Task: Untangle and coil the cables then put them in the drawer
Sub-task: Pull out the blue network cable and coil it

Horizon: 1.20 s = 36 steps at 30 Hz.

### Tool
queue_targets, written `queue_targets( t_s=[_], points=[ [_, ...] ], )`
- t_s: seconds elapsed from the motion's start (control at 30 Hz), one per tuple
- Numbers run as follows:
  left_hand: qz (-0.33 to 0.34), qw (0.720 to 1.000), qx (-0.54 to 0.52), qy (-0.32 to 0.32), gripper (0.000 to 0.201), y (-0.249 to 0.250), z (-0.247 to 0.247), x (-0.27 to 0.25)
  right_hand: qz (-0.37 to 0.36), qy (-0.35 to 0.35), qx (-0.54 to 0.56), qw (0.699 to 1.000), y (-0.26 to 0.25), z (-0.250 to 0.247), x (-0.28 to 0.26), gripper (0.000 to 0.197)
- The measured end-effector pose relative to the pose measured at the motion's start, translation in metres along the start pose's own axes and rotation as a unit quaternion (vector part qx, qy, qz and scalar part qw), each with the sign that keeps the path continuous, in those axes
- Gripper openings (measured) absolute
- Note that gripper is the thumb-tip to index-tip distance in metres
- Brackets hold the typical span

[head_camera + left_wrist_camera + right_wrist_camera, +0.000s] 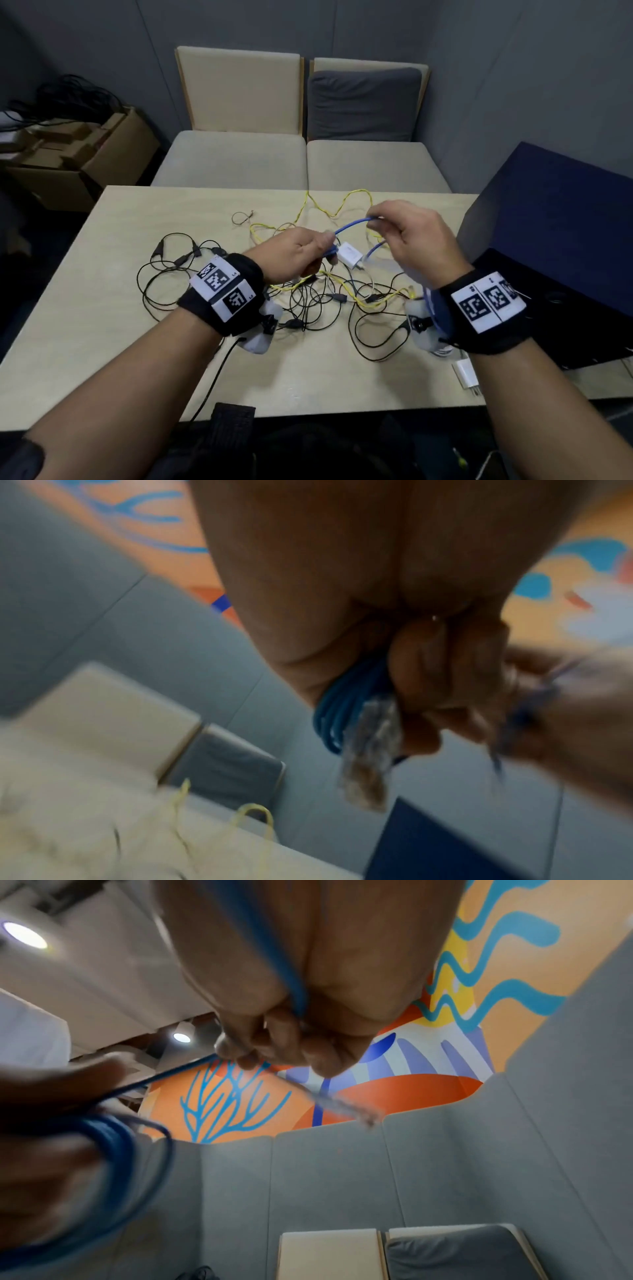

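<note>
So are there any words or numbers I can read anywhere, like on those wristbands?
No readable words.
Left wristband: black-and-white square code patterns; tiny corner characters too small to read.
Right wristband: same patterns, no readable text.
White charger: no print visible.

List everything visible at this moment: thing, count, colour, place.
blue cable: one, blue, held above the table between both hands
yellow cable: one, yellow, on the table's far middle
black cables: several, black, tangled at table centre
white chargers: two, white, centre and near right edge
table: one, light wood
chairs: two, beige, behind table
cardboard box: one, brown, floor left
left hand: grips coiled loops
right hand: pinches the free end
</note>
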<state>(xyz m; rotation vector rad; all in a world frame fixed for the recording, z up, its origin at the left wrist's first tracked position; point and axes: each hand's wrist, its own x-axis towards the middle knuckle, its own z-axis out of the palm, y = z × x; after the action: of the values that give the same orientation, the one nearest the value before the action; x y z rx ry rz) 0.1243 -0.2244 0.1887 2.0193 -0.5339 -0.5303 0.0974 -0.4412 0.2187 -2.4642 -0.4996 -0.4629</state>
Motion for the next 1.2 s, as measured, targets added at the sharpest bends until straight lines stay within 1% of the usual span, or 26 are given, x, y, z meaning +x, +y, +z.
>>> queue_targets(
  t_s=[0.03,0.1,0.2,0.3,0.4,0.47,0.5,0.53,0.57,0.6,0.63,0.67,0.7,0.77,0.83,0.87,0.9,0.93,1.0,1.07,1.1,1.13,1.17,1.2],
  points=[
    [0.000,0.997,-0.070,-0.019,0.049,0.002,0.001,-0.002,0.010,0.005,-0.002,1.000,0.003,-0.001,0.002,0.013],
    [0.016,0.979,-0.201,-0.036,0.037,0.004,0.000,-0.005,0.024,-0.003,-0.006,1.000,0.007,-0.001,0.006,0.010],
    [0.038,0.941,-0.336,-0.023,0.035,0.006,-0.006,-0.008,0.062,-0.050,0.027,0.996,0.007,0.004,0.004,0.006],
    [0.032,0.908,-0.418,0.021,0.038,0.005,-0.015,-0.009,0.091,-0.076,0.068,0.991,0.003,0.012,-0.002,0.007],
    [0.030,0.873,-0.484,0.060,0.033,0.000,-0.024,-0.007,0.113,-0.110,0.093,0.983,0.000,0.020,-0.010,0.010],
    [0.029,0.842,-0.533,0.072,0.030,-0.004,-0.026,-0.007,0.133,-0.124,0.154,0.971,-0.004,0.025,-0.015,0.012],
    [0.026,0.823,-0.562,0.078,0.030,-0.005,-0.026,-0.007,0.144,-0.130,0.200,0.960,-0.006,0.027,-0.017,0.014],
    [0.024,0.798,-0.596,0.087,0.030,-0.006,-0.028,-0.007,0.152,-0.140,0.245,0.947,-0.009,0.029,-0.021,0.015],
    [0.024,0.764,-0.637,0.101,0.031,-0.006,-0.031,-0.007,0.153,-0.154,0.284,0.934,-0.012,0.031,-0.025,0.016],
    [0.024,0.723,-0.680,0.121,0.032,-0.007,-0.036,-0.006,0.149,-0.168,0.309,0.924,-0.013,0.034,-0.030,0.017],
    [0.022,0.682,-0.716,0.147,0.033,-0.008,-0.042,-0.004,0.144,-0.178,0.320,0.919,-0.014,0.037,-0.033,0.017],
    [0.017,0.650,-0.739,0.177,0.036,-0.009,-0.047,-0.001,0.143,-0.184,0.324,0.917,-0.014,0.041,-0.036,0.017],
    [0.014,0.630,-0.749,0.203,0.038,-0.010,-0.051,0.001,0.146,-0.187,0.327,0.915,-0.014,0.044,-0.038,0.017],
    [0.012,0.612,-0.754,0.238,0.039,-0.008,-0.050,0.004,0.149,-0.186,0.312,0.920,-0.014,0.051,-0.038,0.019],
    [0.009,0.607,-0.754,0.251,0.039,-0.006,-0.047,0.007,0.153,-0.172,0.260,0.938,-0.015,0.056,-0.035,0.023],
    [0.004,0.610,-0.753,0.249,0.039,-0.005,-0.046,0.007,0.169,-0.156,0.243,0.943,-0.013,0.057,-0.034,0.023],
    [-0.003,0.622,-0.745,0.242,0.037,-0.005,-0.046,0.007,0.196,-0.127,0.244,0.941,-0.009,0.058,-0.032,0.021],
    [-0.013,0.644,-0.730,0.229,0.035,-0.004,-0.047,0.006,0.228,-0.087,0.266,0.932,-0.004,0.058,-0.031,0.019],
    [-0.036,0.710,-0.675,0.198,0.034,-0.003,-0.048,0.002,0.288,-0.002,0.333,0.898,0.009,0.058,-0.028,0.019],
    [-0.053,0.773,-0.613,0.152,0.035,0.001,-0.043,-0.003,0.334,0.070,0.398,0.851,0.023,0.058,-0.026,0.020],
    [-0.060,0.794,-0.591,0.125,0.035,0.002,-0.040,-0.005,0.354,0.100,0.420,0.830,0.029,0.057,-0.025,0.021],
    [-0.064,0.807,-0.579,0.100,0.036,0.004,-0.038,-0.006,0.371,0.125,0.441,0.807,0.034,0.055,-0.024,0.021],
    [-0.066,0.812,-0.574,0.082,0.037,0.004,-0.036,-0.007,0.385,0.145,0.464,0.784,0.039,0.053,-0.023,0.021],
    [-0.065,0.812,-0.576,0.068,0.037,0.006,-0.035,-0.008,0.397,0.164,0.489,0.759,0.044,0.050,-0.022,0.021]
  ],
)
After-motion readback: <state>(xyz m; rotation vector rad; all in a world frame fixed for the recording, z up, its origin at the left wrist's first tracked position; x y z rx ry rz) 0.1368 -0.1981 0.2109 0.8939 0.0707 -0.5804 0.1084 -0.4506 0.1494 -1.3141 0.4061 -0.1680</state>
